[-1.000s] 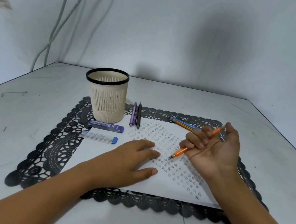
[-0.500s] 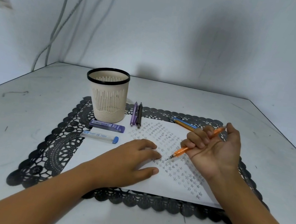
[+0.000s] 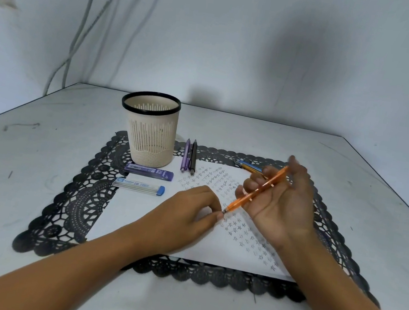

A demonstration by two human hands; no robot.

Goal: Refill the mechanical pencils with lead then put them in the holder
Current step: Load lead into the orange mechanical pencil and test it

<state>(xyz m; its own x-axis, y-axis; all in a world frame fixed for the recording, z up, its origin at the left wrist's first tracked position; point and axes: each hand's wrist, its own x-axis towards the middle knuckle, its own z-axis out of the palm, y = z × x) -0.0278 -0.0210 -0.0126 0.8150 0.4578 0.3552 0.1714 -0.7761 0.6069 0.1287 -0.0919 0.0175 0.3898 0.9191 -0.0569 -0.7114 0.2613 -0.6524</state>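
My right hand (image 3: 280, 209) is shut on an orange mechanical pencil (image 3: 256, 191), held slanted with its tip pointing down-left just above the paper. My left hand (image 3: 188, 214) rests on the white paper (image 3: 135, 213), fingers curled, its fingertips touching the pencil's tip; nothing shows clearly inside it. A purple pencil (image 3: 185, 158) and a dark pencil (image 3: 193, 159) lie side by side right of the beige holder (image 3: 152, 130). A blue and orange pencil pair (image 3: 248, 166) lies behind my right hand. Two lead cases lie in front of the holder: a purple one (image 3: 149, 171) and a clear one with a blue cap (image 3: 138, 186).
A black lace placemat (image 3: 78, 202) lies under the paper on a grey table (image 3: 20, 179). The paper carries rows of small pencil marks. A wall with hanging cables rises behind the table. The table's right edge runs diagonally at far right.
My left hand curled its fingers and moved right until its fingertips met the pencil tip. My right hand lifted the orange pencil slightly and opened its thumb away.
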